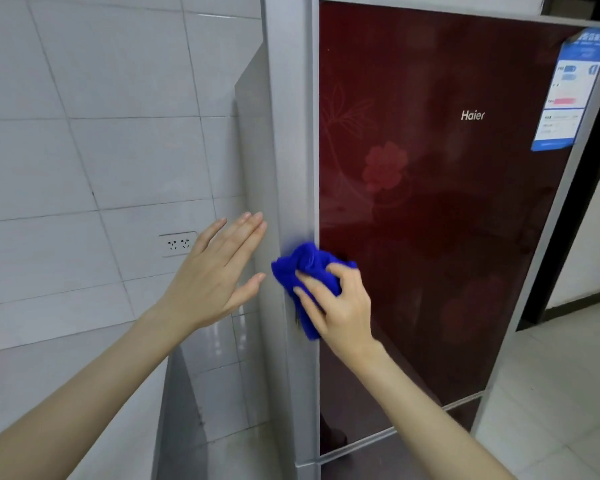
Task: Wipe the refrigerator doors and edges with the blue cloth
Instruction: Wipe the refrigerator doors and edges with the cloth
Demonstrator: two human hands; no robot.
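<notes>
Two bare forearms enter from the lower edge. The right hand (pixel 342 306) has its fingers curled over a bunched blue cloth (pixel 303 268) and grips it, pressing it against the grey left edge (pixel 295 150) of the refrigerator, where that edge meets the dark red door (pixel 447 220); a tail of the cloth hangs below the palm. The left hand (pixel 219 271) is held flat just beside the cloth, fingers straight and together, thumb spread, holding nothing; whether its fingertips touch the grey side panel (pixel 257 133) cannot be told. The door carries a faint flower pattern, the white lettering "Haier" (pixel 472 115) and, at its upper right corner, a blue-and-white label (pixel 568 91). Behind the left hand, a white wall socket (pixel 177 244) sits in the pale tiled wall (pixel 84 133). Light floor tiles (pixel 551 393) lie to the right of the refrigerator
</notes>
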